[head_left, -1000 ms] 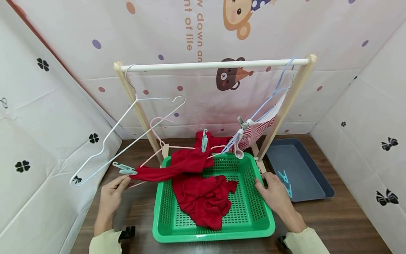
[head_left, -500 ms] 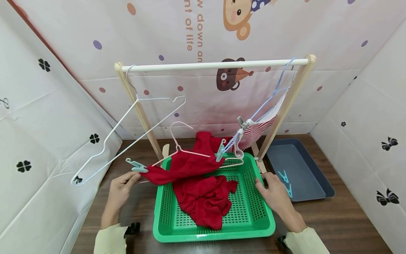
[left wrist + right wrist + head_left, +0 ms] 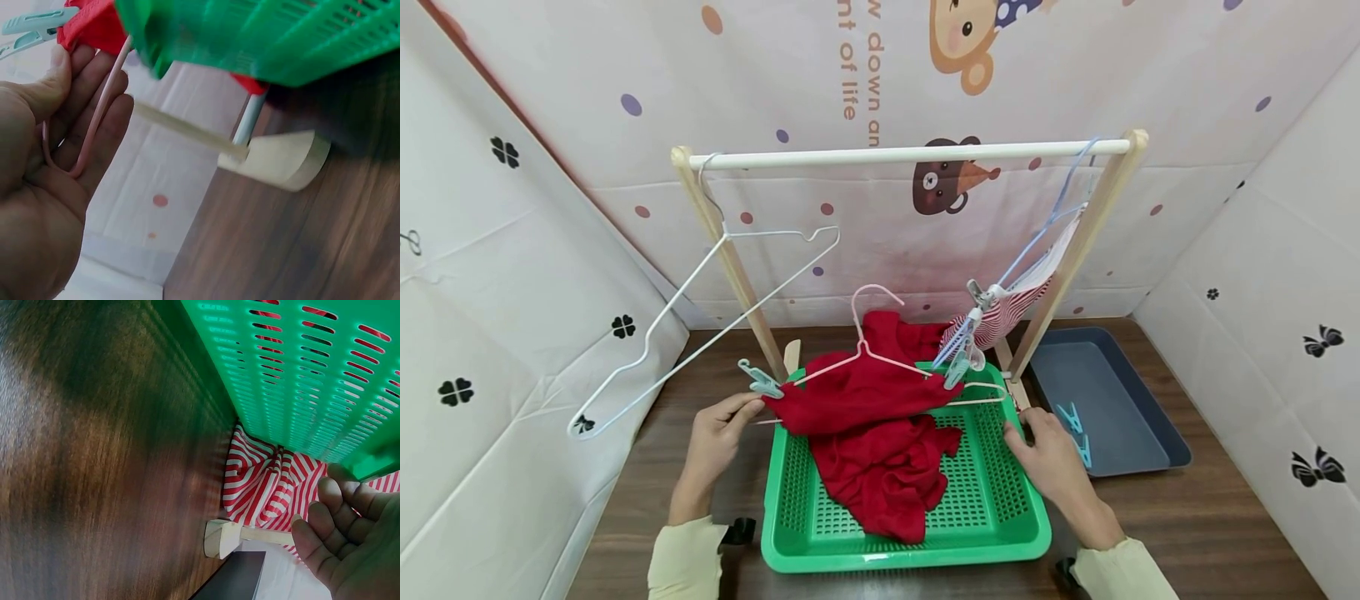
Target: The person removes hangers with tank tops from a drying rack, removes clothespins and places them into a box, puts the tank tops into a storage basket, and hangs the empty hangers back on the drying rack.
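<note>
My left hand (image 3: 717,437) pinches the left corner of a red garment (image 3: 861,410) on a pink hanger (image 3: 863,346). In the left wrist view, thumb and fingertips press on the red cloth, and the rounded end of the hanger (image 3: 94,125) lies across the palm and fingers. One pale-blue clothespin (image 3: 763,382) clips the garment's left corner; another clothespin (image 3: 957,368) sits at its right corner. My right hand (image 3: 1051,450) rests by the right rim of the green basket (image 3: 1026,508). Seen from the right wrist, its fingers hang loosely curled below that rim.
More red cloth (image 3: 895,492) lies in the basket. A wooden rack with a white rod (image 3: 887,156) stands behind it. From the rod hang a white hanger (image 3: 685,304) and a blue hanger (image 3: 1054,218) with a red-striped garment (image 3: 1007,315). A grey tray (image 3: 1120,408) holds blue clothespins (image 3: 1070,419).
My left hand has moved right, bringing the pink hanger and the red garment with both clothespins over the basket. The right hand has stayed by the basket rim.
</note>
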The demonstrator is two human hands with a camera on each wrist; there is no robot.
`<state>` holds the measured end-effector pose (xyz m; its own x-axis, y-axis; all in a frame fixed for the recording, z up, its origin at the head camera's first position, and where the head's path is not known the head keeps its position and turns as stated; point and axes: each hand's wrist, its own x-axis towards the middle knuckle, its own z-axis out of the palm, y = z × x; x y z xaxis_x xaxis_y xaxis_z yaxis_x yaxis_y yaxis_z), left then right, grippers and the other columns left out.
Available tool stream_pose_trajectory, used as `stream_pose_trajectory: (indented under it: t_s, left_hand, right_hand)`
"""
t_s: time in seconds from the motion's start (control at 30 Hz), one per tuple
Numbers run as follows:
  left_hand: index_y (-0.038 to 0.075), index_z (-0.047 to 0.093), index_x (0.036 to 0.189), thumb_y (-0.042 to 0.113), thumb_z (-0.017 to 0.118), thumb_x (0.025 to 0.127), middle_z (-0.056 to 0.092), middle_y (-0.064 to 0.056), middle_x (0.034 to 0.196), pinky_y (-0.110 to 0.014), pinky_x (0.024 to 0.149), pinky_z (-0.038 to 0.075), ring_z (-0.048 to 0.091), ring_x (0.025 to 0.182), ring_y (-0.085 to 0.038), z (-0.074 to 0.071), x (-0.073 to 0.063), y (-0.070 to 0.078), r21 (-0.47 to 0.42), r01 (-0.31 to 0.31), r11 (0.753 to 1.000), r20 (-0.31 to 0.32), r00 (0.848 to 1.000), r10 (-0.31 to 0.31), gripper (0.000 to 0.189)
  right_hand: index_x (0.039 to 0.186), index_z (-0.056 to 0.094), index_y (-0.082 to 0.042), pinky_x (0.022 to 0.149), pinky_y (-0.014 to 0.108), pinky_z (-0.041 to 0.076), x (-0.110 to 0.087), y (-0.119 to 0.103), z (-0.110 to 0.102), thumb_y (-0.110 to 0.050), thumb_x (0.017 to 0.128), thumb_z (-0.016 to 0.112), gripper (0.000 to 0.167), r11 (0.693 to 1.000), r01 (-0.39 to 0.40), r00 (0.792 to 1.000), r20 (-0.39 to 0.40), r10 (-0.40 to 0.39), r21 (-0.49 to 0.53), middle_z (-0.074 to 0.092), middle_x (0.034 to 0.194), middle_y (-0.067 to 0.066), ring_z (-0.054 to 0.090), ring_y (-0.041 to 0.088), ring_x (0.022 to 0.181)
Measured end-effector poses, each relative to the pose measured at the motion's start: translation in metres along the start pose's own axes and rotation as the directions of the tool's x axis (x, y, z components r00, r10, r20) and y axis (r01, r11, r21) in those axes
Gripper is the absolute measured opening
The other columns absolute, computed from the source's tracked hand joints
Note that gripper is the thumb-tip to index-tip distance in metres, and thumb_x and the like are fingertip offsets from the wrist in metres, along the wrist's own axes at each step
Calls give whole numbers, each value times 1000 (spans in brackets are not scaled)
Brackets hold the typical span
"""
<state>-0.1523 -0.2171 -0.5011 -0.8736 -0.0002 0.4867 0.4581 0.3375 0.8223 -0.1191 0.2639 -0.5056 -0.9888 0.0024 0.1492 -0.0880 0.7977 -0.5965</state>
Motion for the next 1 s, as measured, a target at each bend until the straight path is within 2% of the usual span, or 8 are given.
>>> stream_pose_trajectory:
  t_s: [0.13, 0.33, 0.6, 0.77, 1.0]
  left_hand:
    - [-5, 80, 103, -15, 68, 95, 78, -13, 97, -17, 78, 58, 71, 91, 0, 10, 1, 3, -14, -31, 999, 15, 999, 31, 17]
    - [-3, 80, 99, -16, 71, 93, 78, -14, 95, -14, 76, 55, 69, 87, -1, 19, 2, 6, 4, -61, 998, 1, 998, 61, 17]
    - [0, 81, 96, -16, 72, 91, 75, -11, 86, -14, 68, 50, 63, 69, -24, 26, 2, 8, 29, -141, 990, -12, 990, 141, 19]
    - [2, 81, 96, -16, 73, 91, 74, -9, 83, -14, 65, 48, 60, 66, -23, 28, 1, 6, 58, -186, 981, -34, 982, 188, 21]
    - [0, 82, 99, -17, 74, 89, 75, -9, 86, -15, 62, 47, 59, 63, -27, 31, 2, 5, 60, -204, 977, -55, 977, 207, 22]
  right_hand:
    - [103, 64, -5, 71, 42, 46, 1, -1, 1, -29, 108, 62, 24, 1000, 4, 1000, -1, -4, 3, 62, 99, 11, 55, 28, 90]
    - [103, 64, -5, 71, 42, 45, 2, -2, 1, -29, 108, 62, 24, 1000, 7, 1000, 0, -7, 4, 61, 98, 10, 54, 27, 89]
    - [104, 65, -3, 71, 42, 44, 1, -2, 0, -28, 109, 61, 25, 1000, 18, 1000, -7, -18, 11, 62, 100, 11, 53, 27, 89]
    - [116, 66, 3, 74, 44, 47, 4, -3, -4, -24, 108, 63, 29, 997, 74, 995, -66, -73, 9, 62, 107, 17, 55, 30, 92]
    - [124, 65, 7, 80, 50, 44, 19, -14, -23, -28, 110, 61, 38, 991, 127, 980, -160, -120, 37, 61, 111, 21, 53, 35, 102]
